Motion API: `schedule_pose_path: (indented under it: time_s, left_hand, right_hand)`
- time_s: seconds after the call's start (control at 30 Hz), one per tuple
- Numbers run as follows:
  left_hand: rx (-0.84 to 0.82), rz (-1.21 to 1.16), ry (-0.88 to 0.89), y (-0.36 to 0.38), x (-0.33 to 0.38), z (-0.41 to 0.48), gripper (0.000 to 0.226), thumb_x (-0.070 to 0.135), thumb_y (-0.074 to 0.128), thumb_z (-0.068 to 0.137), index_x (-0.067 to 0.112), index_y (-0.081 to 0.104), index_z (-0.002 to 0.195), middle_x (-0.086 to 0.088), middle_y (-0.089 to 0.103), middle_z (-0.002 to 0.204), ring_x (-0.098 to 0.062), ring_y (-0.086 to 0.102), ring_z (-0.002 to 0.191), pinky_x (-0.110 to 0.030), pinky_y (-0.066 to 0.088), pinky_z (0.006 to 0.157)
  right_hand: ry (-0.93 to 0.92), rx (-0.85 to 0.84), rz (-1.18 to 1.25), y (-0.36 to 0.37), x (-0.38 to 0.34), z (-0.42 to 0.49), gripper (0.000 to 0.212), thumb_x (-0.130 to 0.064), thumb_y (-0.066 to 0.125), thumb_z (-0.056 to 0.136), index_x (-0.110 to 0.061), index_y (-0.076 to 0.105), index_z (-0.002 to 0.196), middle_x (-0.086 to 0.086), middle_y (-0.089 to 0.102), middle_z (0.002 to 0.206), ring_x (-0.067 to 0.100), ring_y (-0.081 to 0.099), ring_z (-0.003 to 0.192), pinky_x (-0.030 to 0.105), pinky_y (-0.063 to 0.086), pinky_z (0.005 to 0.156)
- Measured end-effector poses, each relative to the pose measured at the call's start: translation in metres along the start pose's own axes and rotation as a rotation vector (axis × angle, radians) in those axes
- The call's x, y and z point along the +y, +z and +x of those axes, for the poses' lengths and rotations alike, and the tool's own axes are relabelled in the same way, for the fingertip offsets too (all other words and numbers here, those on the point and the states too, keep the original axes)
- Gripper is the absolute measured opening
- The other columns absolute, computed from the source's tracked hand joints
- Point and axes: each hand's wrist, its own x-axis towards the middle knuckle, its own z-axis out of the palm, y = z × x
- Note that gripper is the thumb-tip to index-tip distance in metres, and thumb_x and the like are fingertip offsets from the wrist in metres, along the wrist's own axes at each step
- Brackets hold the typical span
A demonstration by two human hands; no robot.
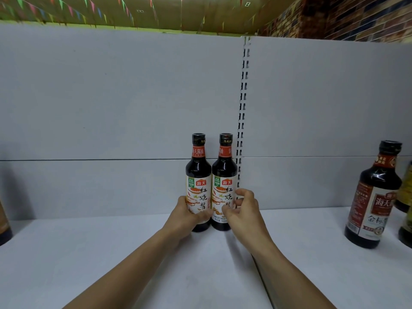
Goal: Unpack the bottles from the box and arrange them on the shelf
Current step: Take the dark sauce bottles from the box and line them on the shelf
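Landmark: slotted upright (242,121) in the back panel.

Far left of the upright, at the frame edge: part of a dark bottle (3,226) on the shelf (111,264).

Just left of the upright: left hand (185,214) grips the left bottle (198,172) low on its label, fingers wrapped round it. The bottle stands upright on the shelf at the back panel.

Right bottle (224,172) touches it side by side, upright, right against the upright's base.

Right hand (243,210) in front of the upright: fingers loosely curled, with a gap to the right bottle, gripping nothing. Thumb tip overlaps the label; can't tell whether it touches.

Well right of the upright: a larger bottle (374,192) stands on the shelf, with another bottle (406,197) cut off at the edge.
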Motion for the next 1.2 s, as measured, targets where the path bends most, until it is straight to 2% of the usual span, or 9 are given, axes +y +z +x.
schedule_pose_path:
  time_s: [0.13, 0.33, 0.43, 0.53, 0.6, 0.67, 0.8, 0.93, 1.2]
  left_hand:
    - [-0.001, -0.006, -0.011, 0.001, 0.004, -0.005, 0.066, 0.028, 0.085, 0.081, 0.021, 0.045, 0.133, 0.006, 0.067, 0.124, -0.014, 0.066, 0.109, -0.021, 0.051, 0.077]
    - [0.045, -0.021, -0.034, 0.005, 0.009, -0.016, 0.076, 0.027, 0.085, 0.082, 0.019, 0.038, 0.141, 0.001, 0.064, 0.132, -0.019, 0.065, 0.115, -0.032, 0.054, 0.093]
    - [0.069, -0.034, -0.042, 0.004, 0.019, -0.032, 0.087, 0.022, 0.083, 0.083, 0.017, 0.027, 0.149, -0.001, 0.062, 0.129, -0.014, 0.065, 0.108, -0.022, 0.054, 0.084]
    - [0.11, 0.034, -0.07, -0.005, 0.03, -0.053, 0.098, 0.04, 0.079, 0.086, 0.024, 0.015, 0.158, -0.007, 0.047, 0.147, -0.021, 0.055, 0.128, -0.03, 0.046, 0.099]
    - [0.147, 0.09, -0.076, -0.015, 0.035, -0.07, 0.093, 0.05, 0.074, 0.087, 0.029, 0.018, 0.158, -0.009, 0.042, 0.151, -0.023, 0.05, 0.133, -0.033, 0.043, 0.101]
    - [0.17, 0.096, -0.058, -0.023, 0.038, -0.089, 0.082, 0.053, 0.07, 0.088, 0.031, 0.028, 0.155, -0.005, 0.047, 0.146, -0.021, 0.054, 0.126, -0.033, 0.046, 0.098]
    - [0.228, 0.057, -0.018, -0.045, 0.036, -0.129, 0.053, 0.046, 0.066, 0.094, 0.033, 0.047, 0.141, 0.001, 0.059, 0.135, -0.016, 0.06, 0.119, -0.038, 0.052, 0.104]
    - [0.338, 0.022, 0.034, -0.07, 0.034, -0.169, 0.036, 0.039, 0.064, 0.097, 0.036, 0.056, 0.131, 0.006, 0.066, 0.122, -0.009, 0.063, 0.115, -0.041, 0.052, 0.105]
    - [0.65, 0.108, 0.038, -0.147, 0.017, -0.282, 0.033, 0.037, 0.063, 0.098, 0.04, 0.055, 0.13, 0.015, 0.065, 0.123, 0.003, 0.06, 0.115, -0.017, 0.049, 0.093]
  right_hand:
    - [0.0, 0.0, -0.006, 0.002, 0.001, 0.001, 0.059, -0.02, 0.066, 0.094, -0.021, 0.034, 0.144, 0.007, 0.044, 0.143, 0.025, 0.061, 0.119, 0.045, 0.054, 0.1]
    - [-0.021, 0.051, -0.024, 0.002, -0.004, -0.005, 0.053, -0.02, 0.066, 0.094, -0.016, 0.037, 0.139, 0.007, 0.04, 0.141, 0.027, 0.057, 0.123, 0.041, 0.053, 0.1]
    - [-0.088, 0.073, -0.016, 0.001, -0.01, -0.012, 0.043, -0.021, 0.065, 0.096, -0.017, 0.04, 0.131, 0.0, 0.042, 0.132, 0.022, 0.056, 0.122, 0.035, 0.052, 0.093]
    - [-0.149, 0.021, 0.011, 0.003, -0.018, -0.022, 0.034, -0.024, 0.064, 0.098, -0.022, 0.044, 0.126, -0.005, 0.045, 0.127, 0.016, 0.058, 0.114, 0.032, 0.053, 0.09]
    - [-0.181, -0.039, 0.039, 0.006, -0.024, -0.029, 0.03, -0.026, 0.064, 0.098, -0.026, 0.047, 0.122, -0.006, 0.049, 0.127, 0.013, 0.059, 0.112, 0.035, 0.056, 0.092]
    - [-0.21, -0.106, 0.052, 0.01, -0.032, -0.037, 0.03, -0.025, 0.064, 0.098, -0.028, 0.051, 0.124, -0.009, 0.053, 0.127, 0.01, 0.059, 0.112, 0.029, 0.054, 0.091]
    - [-0.287, -0.25, 0.039, 0.021, -0.053, -0.06, 0.032, -0.026, 0.061, 0.099, -0.033, 0.052, 0.129, -0.017, 0.058, 0.124, 0.0, 0.057, 0.11, 0.022, 0.049, 0.09]
    - [-0.386, -0.376, 0.046, 0.036, -0.08, -0.087, 0.031, -0.033, 0.062, 0.098, -0.037, 0.053, 0.128, -0.021, 0.058, 0.123, -0.004, 0.056, 0.112, 0.02, 0.05, 0.09]
    - [-0.477, -0.664, 0.163, 0.106, -0.132, -0.169, 0.028, -0.033, 0.061, 0.098, -0.04, 0.056, 0.125, -0.02, 0.061, 0.122, -0.005, 0.058, 0.112, 0.016, 0.048, 0.088]
